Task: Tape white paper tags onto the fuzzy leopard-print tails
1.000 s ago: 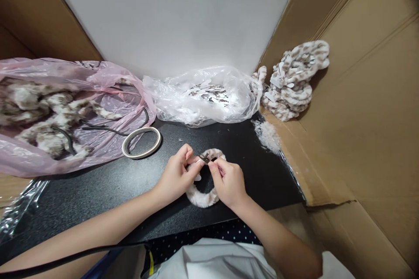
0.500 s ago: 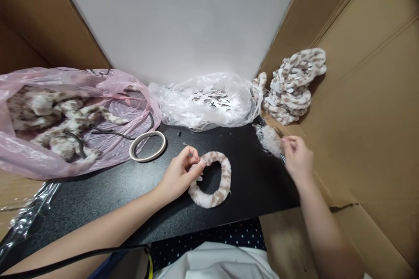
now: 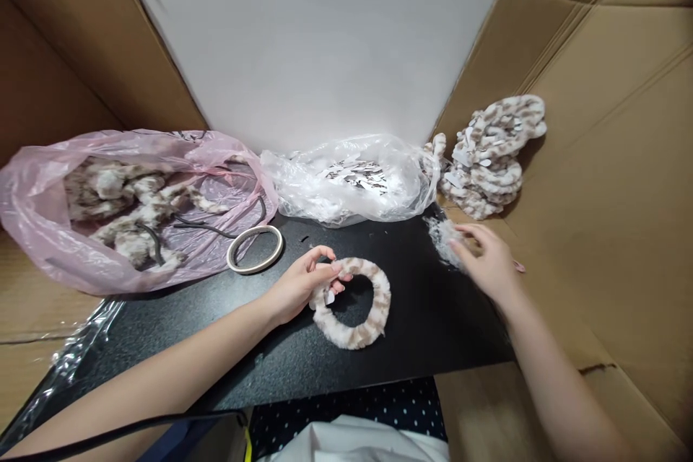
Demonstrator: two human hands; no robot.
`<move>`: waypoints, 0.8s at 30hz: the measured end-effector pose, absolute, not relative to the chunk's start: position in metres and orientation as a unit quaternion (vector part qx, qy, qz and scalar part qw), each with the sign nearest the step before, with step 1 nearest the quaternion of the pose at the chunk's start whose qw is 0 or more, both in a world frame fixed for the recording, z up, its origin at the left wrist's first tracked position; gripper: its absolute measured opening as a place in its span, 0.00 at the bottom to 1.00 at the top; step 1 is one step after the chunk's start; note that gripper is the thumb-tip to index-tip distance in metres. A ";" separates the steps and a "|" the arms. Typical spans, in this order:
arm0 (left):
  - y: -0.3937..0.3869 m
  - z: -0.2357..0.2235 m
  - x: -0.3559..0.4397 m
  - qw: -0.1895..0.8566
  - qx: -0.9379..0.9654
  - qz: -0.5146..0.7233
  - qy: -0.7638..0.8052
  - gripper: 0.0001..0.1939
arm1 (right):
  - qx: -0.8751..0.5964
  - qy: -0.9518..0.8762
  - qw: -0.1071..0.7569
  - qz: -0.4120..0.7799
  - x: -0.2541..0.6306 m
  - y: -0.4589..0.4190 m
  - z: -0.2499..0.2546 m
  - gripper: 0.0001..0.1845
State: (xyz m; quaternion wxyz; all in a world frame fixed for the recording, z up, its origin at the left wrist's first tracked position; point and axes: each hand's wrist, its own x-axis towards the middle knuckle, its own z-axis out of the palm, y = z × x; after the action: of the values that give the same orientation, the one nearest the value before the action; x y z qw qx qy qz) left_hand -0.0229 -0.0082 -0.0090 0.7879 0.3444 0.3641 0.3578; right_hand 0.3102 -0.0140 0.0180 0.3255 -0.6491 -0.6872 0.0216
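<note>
A fluffy white-and-brown plush ring (image 3: 379, 299), like a headband, lies near the front of the black table. My left hand (image 3: 306, 281) is closed on its upper left side, thumb on top and fingertips showing inside the loop. A small white tag (image 3: 329, 297) hangs by that grip. Over to the right, my right hand (image 3: 490, 260) reaches over a wispy heap of clear plastic bits (image 3: 445, 240). Its fingers are stretched and apart, at the heap's right edge; whether they touch it I cannot tell.
A pink bag (image 3: 43, 245) with furry pieces and dark cords lies left, a tape roll (image 3: 234, 258) by it. Behind is a clear bag (image 3: 303, 195) of printed tags. Tagged plush rings (image 3: 492, 159) are piled right. Cardboard walls (image 3: 611, 159) flank the table (image 3: 281, 368).
A thin dark item that my right hand pinched is no longer in its fingers, which have spread beside the plastic heap. My left hand still grips the ring. The view has shifted slightly.
</note>
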 end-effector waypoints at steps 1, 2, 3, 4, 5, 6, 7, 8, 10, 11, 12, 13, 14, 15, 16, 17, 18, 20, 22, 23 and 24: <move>-0.008 -0.009 -0.023 0.796 0.346 0.342 0.361 0.23 | -0.598 -0.725 0.330 0.089 0.282 -0.014 0.026 0.14; -0.007 -0.009 -0.023 0.804 0.347 0.329 0.355 0.22 | -0.536 -0.771 0.311 0.149 0.254 -0.014 0.033 0.14; -0.006 -0.009 -0.024 0.811 0.348 0.320 0.346 0.22 | -0.465 -0.817 0.281 0.196 0.228 -0.014 0.037 0.17; -0.005 -0.010 -0.024 0.817 0.349 0.315 0.334 0.21 | -0.397 -0.852 0.256 0.226 0.206 -0.012 0.038 0.19; -0.004 -0.010 -0.026 0.823 0.348 0.313 0.321 0.22 | -0.347 -0.873 0.237 0.247 0.188 -0.010 0.037 0.20; -0.003 -0.011 -0.027 0.828 0.348 0.312 0.310 0.22 | -0.321 -0.880 0.234 0.260 0.175 -0.008 0.033 0.17; -0.002 -0.011 -0.029 0.832 0.347 0.311 0.301 0.22 | -0.304 -0.880 0.238 0.276 0.167 -0.004 0.028 0.13; -0.001 -0.010 -0.031 0.834 0.347 0.308 0.297 0.23 | -0.298 -0.874 0.252 0.291 0.162 -0.001 0.022 0.10; 0.000 -0.009 -0.033 0.829 0.356 0.303 0.305 0.26 | -0.301 -0.846 0.305 0.318 0.163 0.004 0.010 0.07; 0.000 -0.008 -0.033 0.823 0.364 0.300 0.315 0.27 | -0.307 -0.827 0.338 0.327 0.165 0.006 0.005 0.06; 0.000 -0.008 -0.033 0.817 0.372 0.298 0.324 0.26 | -0.315 -0.807 0.372 0.333 0.167 0.006 0.001 0.05; -0.001 -0.007 -0.032 0.812 0.377 0.298 0.332 0.24 | -0.322 -0.788 0.401 0.339 0.169 0.006 -0.003 0.04; -0.001 -0.007 -0.032 0.809 0.380 0.298 0.336 0.21 | -0.329 -0.771 0.423 0.344 0.170 0.006 -0.005 0.05; -0.001 -0.007 -0.031 0.808 0.380 0.300 0.337 0.18 | -0.333 -0.758 0.439 0.349 0.171 0.005 -0.007 0.05; -0.001 -0.007 -0.030 0.809 0.376 0.303 0.336 0.16 | -0.333 -0.749 0.452 0.352 0.171 0.004 -0.008 0.06; -0.001 -0.007 -0.030 0.810 0.371 0.308 0.333 0.15 | -0.332 -0.743 0.462 0.354 0.170 0.002 -0.008 0.07; -0.001 -0.007 -0.030 0.812 0.364 0.314 0.331 0.15 | -0.329 -0.739 0.470 0.353 0.170 0.001 -0.008 0.08; -0.001 -0.007 -0.030 0.813 0.355 0.325 0.328 0.16 | -0.319 -0.735 0.486 0.349 0.169 -0.001 -0.008 0.08; 0.000 -0.008 -0.030 0.809 0.364 0.325 0.328 0.18 | -0.303 -0.738 0.497 0.341 0.169 -0.002 -0.007 0.08; 0.000 -0.009 -0.030 0.803 0.376 0.325 0.329 0.18 | -0.291 -0.743 0.500 0.336 0.169 -0.002 -0.006 0.07; -0.001 -0.010 -0.031 0.793 0.392 0.329 0.329 0.18 | -0.279 -0.749 0.503 0.328 0.170 -0.002 -0.005 0.06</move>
State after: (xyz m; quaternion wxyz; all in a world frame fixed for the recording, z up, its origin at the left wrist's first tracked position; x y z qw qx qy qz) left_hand -0.0305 -0.0005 -0.0100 0.7933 0.3925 0.3289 0.3294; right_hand 0.1697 -0.0020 -0.0053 0.5032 -0.2787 -0.7493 0.3282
